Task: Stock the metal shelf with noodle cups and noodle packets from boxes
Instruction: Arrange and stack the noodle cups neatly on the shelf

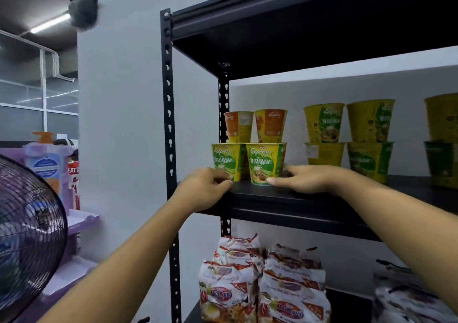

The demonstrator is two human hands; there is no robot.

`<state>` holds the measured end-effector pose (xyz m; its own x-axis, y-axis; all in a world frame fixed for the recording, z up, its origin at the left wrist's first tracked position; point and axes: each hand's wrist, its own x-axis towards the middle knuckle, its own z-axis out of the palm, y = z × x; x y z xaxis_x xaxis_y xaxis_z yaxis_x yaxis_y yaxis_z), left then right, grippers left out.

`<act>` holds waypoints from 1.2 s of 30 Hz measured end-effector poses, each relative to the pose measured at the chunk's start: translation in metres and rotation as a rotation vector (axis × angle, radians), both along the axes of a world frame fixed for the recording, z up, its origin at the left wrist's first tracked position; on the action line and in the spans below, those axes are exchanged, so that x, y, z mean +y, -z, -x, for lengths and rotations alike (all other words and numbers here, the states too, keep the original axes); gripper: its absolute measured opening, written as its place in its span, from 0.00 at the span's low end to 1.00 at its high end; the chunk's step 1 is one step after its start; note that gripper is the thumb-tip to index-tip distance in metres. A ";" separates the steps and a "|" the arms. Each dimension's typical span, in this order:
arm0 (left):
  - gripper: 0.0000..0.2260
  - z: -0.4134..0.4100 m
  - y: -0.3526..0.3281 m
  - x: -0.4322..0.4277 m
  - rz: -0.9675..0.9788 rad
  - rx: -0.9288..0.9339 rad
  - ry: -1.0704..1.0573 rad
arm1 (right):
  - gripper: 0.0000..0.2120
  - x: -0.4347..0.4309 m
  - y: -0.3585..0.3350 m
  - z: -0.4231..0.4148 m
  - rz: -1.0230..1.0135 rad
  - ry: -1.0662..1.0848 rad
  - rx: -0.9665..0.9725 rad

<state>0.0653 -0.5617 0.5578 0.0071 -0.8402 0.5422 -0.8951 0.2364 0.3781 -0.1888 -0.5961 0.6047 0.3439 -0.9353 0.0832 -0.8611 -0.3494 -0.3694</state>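
Note:
Two green-and-yellow noodle cups stand side by side at the left end of the black metal shelf's (309,198) middle board. My left hand (205,190) has its fingers curled against the base of the left noodle cup (226,161). My right hand (306,179) wraps the base of the right noodle cup (266,164), thumb in front and fingers behind. Two orange cups (255,125) are stacked on top of these two. More yellow cups (347,134) stand stacked further right. Noodle packets (262,280) are piled on the board below.
The shelf's perforated front post (169,129) stands just left of my left hand. A black fan (27,236) fills the lower left. Behind the fan, a purple plastic rack (81,221) carries a pump bottle (45,164). A white wall backs the shelf.

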 end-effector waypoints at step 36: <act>0.40 0.001 -0.055 -0.063 0.417 0.548 0.152 | 0.41 -0.044 0.018 -0.035 0.210 0.090 -0.563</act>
<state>0.0639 -0.6243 0.6123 0.2698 -0.5767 0.7711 -0.5475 0.5669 0.6155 -0.1541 -0.6403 0.5864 0.1135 -0.9025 0.4156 -0.5833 -0.3991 -0.7074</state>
